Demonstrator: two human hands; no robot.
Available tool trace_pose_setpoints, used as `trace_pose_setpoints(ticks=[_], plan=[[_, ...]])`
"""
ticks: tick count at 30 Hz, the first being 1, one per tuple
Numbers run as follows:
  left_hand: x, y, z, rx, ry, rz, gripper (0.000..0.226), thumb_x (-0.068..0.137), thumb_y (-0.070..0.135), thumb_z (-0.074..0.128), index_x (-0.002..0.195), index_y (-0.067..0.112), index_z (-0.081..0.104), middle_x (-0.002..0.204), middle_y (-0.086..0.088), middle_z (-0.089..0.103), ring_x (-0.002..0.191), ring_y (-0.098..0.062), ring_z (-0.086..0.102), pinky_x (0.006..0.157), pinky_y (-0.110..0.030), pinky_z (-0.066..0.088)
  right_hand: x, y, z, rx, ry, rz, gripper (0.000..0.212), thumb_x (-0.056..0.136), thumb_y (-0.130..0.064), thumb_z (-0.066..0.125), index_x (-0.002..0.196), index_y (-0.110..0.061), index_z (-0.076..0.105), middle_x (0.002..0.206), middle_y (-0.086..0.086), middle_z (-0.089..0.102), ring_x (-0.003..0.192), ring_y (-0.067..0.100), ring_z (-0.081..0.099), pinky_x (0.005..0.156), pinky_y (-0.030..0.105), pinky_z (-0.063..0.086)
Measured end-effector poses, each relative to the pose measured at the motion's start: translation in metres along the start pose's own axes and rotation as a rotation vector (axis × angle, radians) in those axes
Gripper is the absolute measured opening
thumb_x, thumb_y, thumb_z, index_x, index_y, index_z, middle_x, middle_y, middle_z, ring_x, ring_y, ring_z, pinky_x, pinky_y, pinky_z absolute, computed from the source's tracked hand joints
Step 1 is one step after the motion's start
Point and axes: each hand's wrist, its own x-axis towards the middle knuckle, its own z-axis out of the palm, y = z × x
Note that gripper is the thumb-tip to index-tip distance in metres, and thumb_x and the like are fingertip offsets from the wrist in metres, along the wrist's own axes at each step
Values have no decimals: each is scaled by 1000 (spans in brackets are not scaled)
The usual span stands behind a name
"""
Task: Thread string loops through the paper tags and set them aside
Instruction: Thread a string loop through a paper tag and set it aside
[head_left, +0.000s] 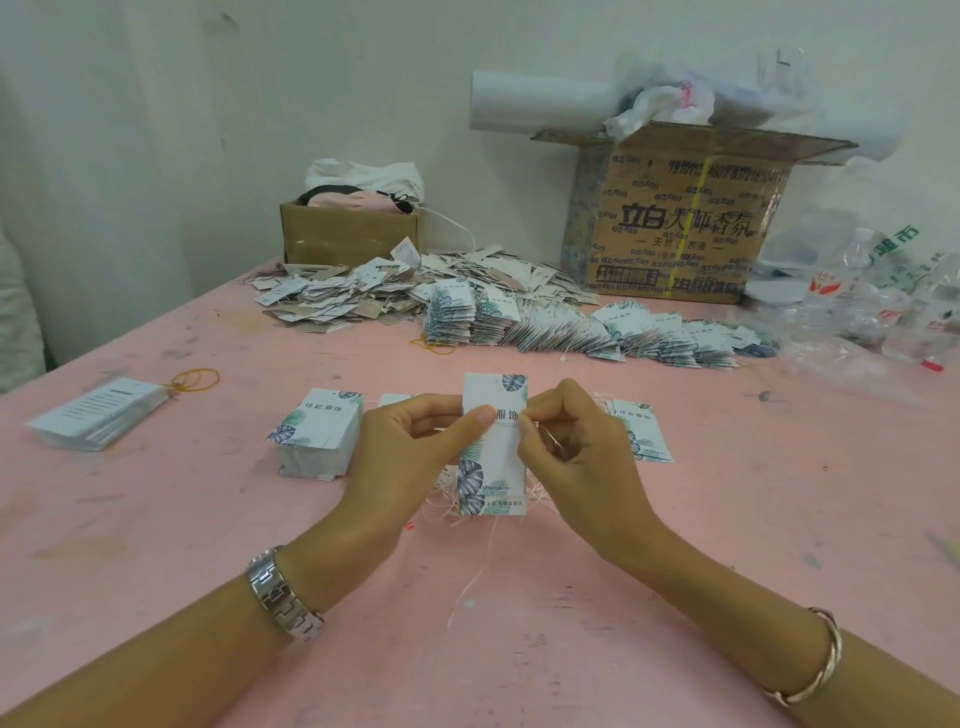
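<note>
The one camera sits on the person's head and looks forward and down across the pink table (156, 519); it faces the white wall (156, 130) behind the table's far edge, which fills the top of the frame. It is nearest the two forearms, which enter from the bottom corners; the left hand (405, 452) and right hand (582, 447) meet just below the middle of the frame, close to the lens, both pinching a tag (496, 457); the wide angle bends the edges, and the cardboard box (670, 223) at the far right stands well back.
</note>
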Motion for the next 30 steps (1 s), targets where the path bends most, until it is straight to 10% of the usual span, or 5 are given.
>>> trace_pose_setpoints(ticks=[6, 10, 19, 30], plan=[[-2, 3, 1, -51, -9, -12, 15, 77, 12, 79, 91, 8, 75, 78, -2, 77, 61, -3, 68, 54, -13, 49, 2, -3, 0, 113, 7, 79, 12, 93, -18, 61, 84, -21, 54, 74, 15, 62, 63, 40, 56, 50, 48, 42], [-3, 4, 0, -97, -60, -56, 18, 75, 17, 79, 91, 10, 76, 83, -3, 77, 67, -6, 71, 55, -14, 51, 14, -3, -8, 282, 81, 237, 14, 96, -12, 61, 85, -20, 59, 69, -7, 58, 50, 4, 43, 46, 16, 34], [-6, 3, 2, -116, -231, -127, 30, 67, 23, 78, 94, 9, 76, 92, -11, 77, 80, -17, 74, 65, -20, 57, 24, 4, -25, 481, -292, 364, 7, 87, -21, 64, 93, -20, 67, 54, -9, 45, 44, 5, 21, 42, 15, 21], [-6, 4, 2, -91, -282, -113, 30, 70, 25, 77, 96, 11, 76, 94, -9, 77, 84, -17, 74, 66, -18, 56, 25, 1, -27, 645, -364, 425, 17, 88, -17, 59, 85, -30, 69, 56, -12, 45, 44, 1, 25, 42, 13, 23]])
